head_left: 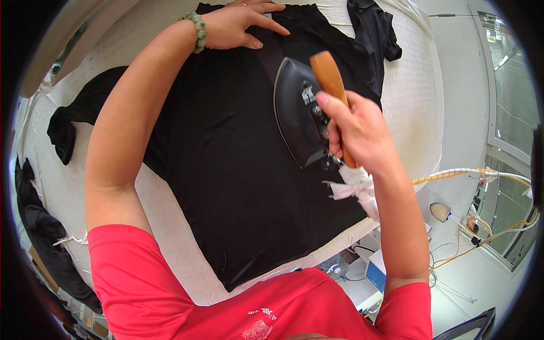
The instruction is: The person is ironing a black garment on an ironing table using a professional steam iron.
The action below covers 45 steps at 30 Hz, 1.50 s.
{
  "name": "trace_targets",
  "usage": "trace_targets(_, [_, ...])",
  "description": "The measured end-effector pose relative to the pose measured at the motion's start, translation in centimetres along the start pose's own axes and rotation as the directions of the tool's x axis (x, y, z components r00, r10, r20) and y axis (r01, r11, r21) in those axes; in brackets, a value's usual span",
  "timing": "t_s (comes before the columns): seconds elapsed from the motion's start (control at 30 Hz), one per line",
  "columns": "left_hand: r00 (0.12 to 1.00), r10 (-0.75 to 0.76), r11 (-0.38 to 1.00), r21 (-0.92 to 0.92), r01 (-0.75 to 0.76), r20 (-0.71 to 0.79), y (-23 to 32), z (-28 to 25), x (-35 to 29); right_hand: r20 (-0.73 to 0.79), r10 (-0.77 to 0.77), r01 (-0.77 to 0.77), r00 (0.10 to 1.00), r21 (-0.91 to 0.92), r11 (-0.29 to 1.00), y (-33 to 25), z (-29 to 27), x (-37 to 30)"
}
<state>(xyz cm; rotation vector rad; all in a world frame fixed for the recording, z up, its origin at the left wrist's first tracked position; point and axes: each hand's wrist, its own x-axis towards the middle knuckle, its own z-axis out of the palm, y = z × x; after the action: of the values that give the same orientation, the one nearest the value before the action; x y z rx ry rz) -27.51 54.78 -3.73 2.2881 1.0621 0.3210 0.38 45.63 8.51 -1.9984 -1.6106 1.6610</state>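
Fingers [334, 143] of the right hand [365, 130] clamp the iron [290, 113] by its handle [327, 72] over the black garment [226, 170], which reaches the bench's [413, 107] near edge; the left hand [229, 27], fingers spread near the far edge, could burn if the iron overshoots

The iron [294, 113] hides the black garment [221, 170] beneath it; beyond the iron, the view's upper edge crops the left hand [233, 25].
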Motion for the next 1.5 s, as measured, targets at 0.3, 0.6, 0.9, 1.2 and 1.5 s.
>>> trace_targets(0.3, [1.0, -0.021, 0.997, -0.071, 0.022, 0.008, 0.1, -0.2, 0.0, 0.038, 0.061, -0.059, 0.997, -0.064, 0.996, 0.4, -1.0, -0.7])
trace_targets(0.6, [0.991, -0.12, 0.991, -0.044, 0.123, 0.052, 1.2, -0.6, -0.1, -0.035, 0.031, -0.041, 0.999, -0.336, 0.941, 8.5, -2.4, -8.7])
trace_targets(0.9, [0.994, -0.096, 0.995, -0.029, 0.098, 0.058, 1.5, -1.1, 0.0, 0.06, -0.231, 0.225, 0.971, -0.548, 0.806, 3.3, -0.4, -3.4])
trace_targets(1.2, [0.995, -0.081, 0.996, -0.044, 0.083, 0.052, 1.0, -0.7, -0.2, 0.042, -0.265, 0.238, 0.963, -0.59, 0.772, -0.1, 1.0, -0.4])
trace_targets(1.5, [0.998, -0.05, 0.999, -0.01, 0.05, 0.049, 0.7, -0.7, 0.0, 0.049, -0.24, 0.223, 0.969, -0.586, 0.779, -1.6, 0.5, 2.8])
